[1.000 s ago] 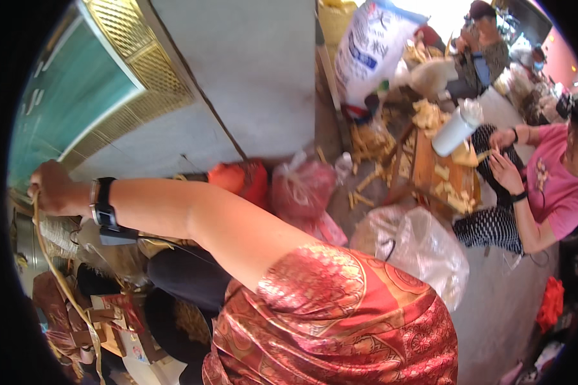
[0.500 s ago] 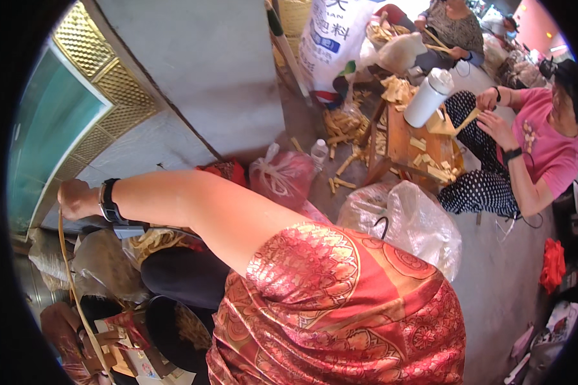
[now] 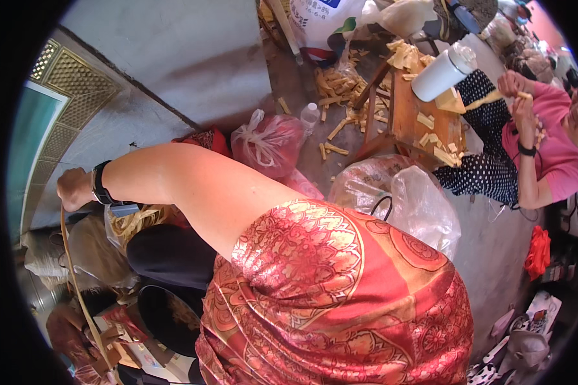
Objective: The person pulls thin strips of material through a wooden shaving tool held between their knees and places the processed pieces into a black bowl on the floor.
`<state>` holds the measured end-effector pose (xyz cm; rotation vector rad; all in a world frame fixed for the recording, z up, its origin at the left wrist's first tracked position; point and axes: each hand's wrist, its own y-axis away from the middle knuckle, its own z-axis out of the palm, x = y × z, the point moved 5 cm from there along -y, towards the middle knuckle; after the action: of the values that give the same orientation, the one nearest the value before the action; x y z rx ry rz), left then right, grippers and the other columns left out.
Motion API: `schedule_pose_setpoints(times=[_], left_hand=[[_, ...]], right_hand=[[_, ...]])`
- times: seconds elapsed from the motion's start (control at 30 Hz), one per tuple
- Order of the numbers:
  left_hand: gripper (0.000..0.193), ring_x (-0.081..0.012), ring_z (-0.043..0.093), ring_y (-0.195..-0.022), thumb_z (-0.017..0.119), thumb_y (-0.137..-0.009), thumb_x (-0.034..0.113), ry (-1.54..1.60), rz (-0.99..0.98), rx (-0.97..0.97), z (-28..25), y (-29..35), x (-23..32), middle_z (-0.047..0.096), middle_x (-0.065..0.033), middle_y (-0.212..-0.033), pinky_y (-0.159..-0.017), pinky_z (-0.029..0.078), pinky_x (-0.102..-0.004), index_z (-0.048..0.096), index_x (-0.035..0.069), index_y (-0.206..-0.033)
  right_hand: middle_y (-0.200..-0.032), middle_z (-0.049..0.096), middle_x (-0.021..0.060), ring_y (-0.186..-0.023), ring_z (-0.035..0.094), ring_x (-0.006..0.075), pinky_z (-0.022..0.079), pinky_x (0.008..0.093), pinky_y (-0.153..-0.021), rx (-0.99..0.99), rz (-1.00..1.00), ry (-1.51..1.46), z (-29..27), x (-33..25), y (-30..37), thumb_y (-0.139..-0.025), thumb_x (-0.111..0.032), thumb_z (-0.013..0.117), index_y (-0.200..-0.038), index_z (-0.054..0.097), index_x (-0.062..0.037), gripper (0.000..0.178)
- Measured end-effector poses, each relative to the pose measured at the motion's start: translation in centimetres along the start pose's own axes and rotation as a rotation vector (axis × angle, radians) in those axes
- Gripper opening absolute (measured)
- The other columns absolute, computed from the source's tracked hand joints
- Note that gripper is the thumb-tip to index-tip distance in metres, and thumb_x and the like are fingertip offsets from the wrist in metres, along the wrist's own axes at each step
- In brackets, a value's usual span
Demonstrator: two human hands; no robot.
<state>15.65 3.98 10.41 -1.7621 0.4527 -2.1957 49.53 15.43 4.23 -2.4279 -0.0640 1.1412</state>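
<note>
My right hand (image 3: pixel 74 189), with a black band on its wrist, reaches far out to the left. Its fingers are closed round the upper end of a long, narrow tan strip (image 3: pixel 72 263). From the fist the strip hangs down in a gentle curve to the lower left edge. My arm comes out of a red and gold patterned sleeve (image 3: pixel 302 250). My left hand does not show. Below my arm are my dark-clothed leg (image 3: pixel 170 256) and a dark round pan (image 3: pixel 167 317) with pale bits in it.
A person in a pink top (image 3: pixel 546 135) works a yellowish strip beside a wooden stool (image 3: pixel 398 128) bearing a white bottle (image 3: pixel 443 72) and pale pieces. Nearby lie a clear plastic bag (image 3: pixel 424 205), a tied pink bag (image 3: pixel 266 144) and pale scraps (image 3: pixel 337 83). A grey panel (image 3: pixel 173 58) stands upper left.
The whole view has shifted, so the stool and bags sit a little higher. My right hand still grips the strip. The person in pink has brought both hands up, closer to their chest.
</note>
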Motion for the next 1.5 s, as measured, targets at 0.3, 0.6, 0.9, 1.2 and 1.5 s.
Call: schedule_pose_setpoints(times=[0.3, 0.6, 0.9, 1.2, 1.5], left_hand=[[0.016, -0.0114, 0.044, -0.06, 0.044, -0.089, 0.022, -0.042, 0.012, 0.1, -2.6, -0.4, -0.5, 0.047, -0.0004, -0.069, -0.055, 0.037, -0.0297, 0.05, 0.008, -0.088], [0.016, -0.0115, 0.045, -0.06, 0.046, -0.089, 0.021, 0.037, 0.028, 0.121, -2.9, -0.6, -2.0, 0.05, -0.0012, -0.071, -0.055, 0.037, -0.0299, 0.051, 0.006, -0.089], [0.017, -0.0116, 0.046, -0.061, 0.048, -0.088, 0.02, 0.056, 0.154, 0.419, -17.8, -1.9, -4.4, 0.053, -0.0021, -0.072, -0.056, 0.037, -0.0301, 0.052, 0.004, -0.09], [0.016, -0.0166, 0.044, -0.046, 0.045, -0.083, 0.005, -0.911, 0.363, 0.207, -13.4, 9.1, -5.3, 0.05, -0.0059, -0.058, -0.044, 0.038, -0.0276, 0.049, 0.001, -0.068], [0.018, -0.0198, 0.052, -0.053, 0.046, -0.085, 0.011, -0.807, 0.298, 0.14, -14.4, 8.5, -8.0, 0.055, -0.0084, -0.063, -0.05, 0.041, -0.0274, 0.054, 0.001, -0.073]], right_hand=[[-0.085, 0.064, 0.0169, -0.087, 0.06, 0.0331, 0.048, 0.0389, -0.075, -0.087, 0.064, -0.08, 2.2, 2.1, 2.1, -0.07, -0.031, 0.061, -0.076, 0.067, -0.004, 0.028], [-0.081, 0.064, 0.0176, -0.086, 0.06, 0.0346, 0.048, 0.0406, -0.075, -0.158, 0.071, -0.093, 5.0, 0.7, 4.1, -0.076, -0.033, 0.059, -0.076, 0.067, -0.0032, 0.031], [-0.054, 0.052, 0.0131, -0.049, 0.051, 0.0274, 0.039, 0.0379, -0.047, -0.369, -0.462, -0.15, 18.3, -4.1, 9.0, -0.072, -0.026, 0.061, -0.056, 0.053, -0.0076, 0.026], [-0.057, 0.049, 0.0099, -0.054, 0.052, 0.028, 0.039, 0.0362, -0.049, -0.637, -0.615, 0.103, 16.5, -8.7, 11.2, -0.077, -0.011, 0.063, -0.065, 0.051, -0.0049, 0.018], [-0.053, 0.048, 0.0106, -0.051, 0.052, 0.0295, 0.038, 0.0371, -0.044, -0.529, -0.583, 0.03, 20.1, -9.0, 8.9, -0.081, -0.018, 0.06, -0.061, 0.045, -0.0061, 0.028]])
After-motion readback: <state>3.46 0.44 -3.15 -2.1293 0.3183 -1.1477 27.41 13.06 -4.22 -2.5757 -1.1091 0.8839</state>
